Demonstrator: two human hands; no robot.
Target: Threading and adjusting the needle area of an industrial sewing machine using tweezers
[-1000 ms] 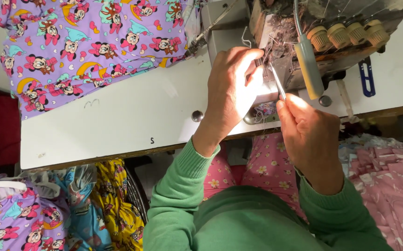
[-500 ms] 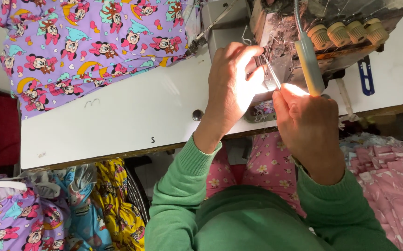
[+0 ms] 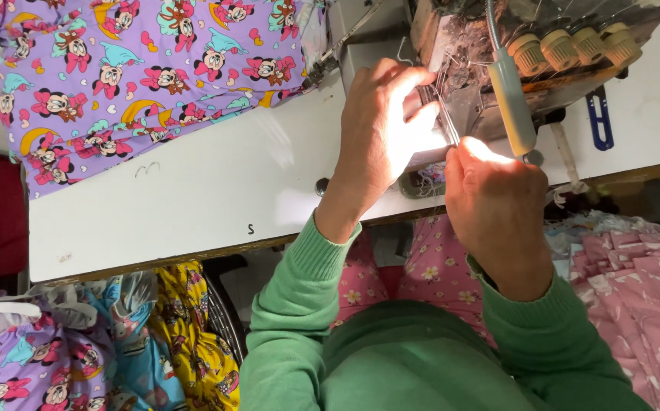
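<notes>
The left hand (image 3: 379,129) rests curled against the sewing machine (image 3: 490,68) at the counter's (image 3: 193,205) far edge; the right hand (image 3: 494,202) pinches thin tweezers (image 3: 446,122) pointing up into the machine, just beside the left fingertips. Purple printed fabric (image 3: 132,68) covers the counter's far left corner; pink fabric (image 3: 634,281) lies below its near edge.

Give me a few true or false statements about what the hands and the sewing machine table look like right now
1. The right hand holds a thin metal tool up to the sewing machine. True.
2. The left hand rests flat on the purple cartoon-print fabric. False: it is at the machine, apart from that fabric.
3. The sleeves are green. True.
4. The blue-handled tool is in the left hand. False: it lies on the white table, to the right of the machine.
</notes>
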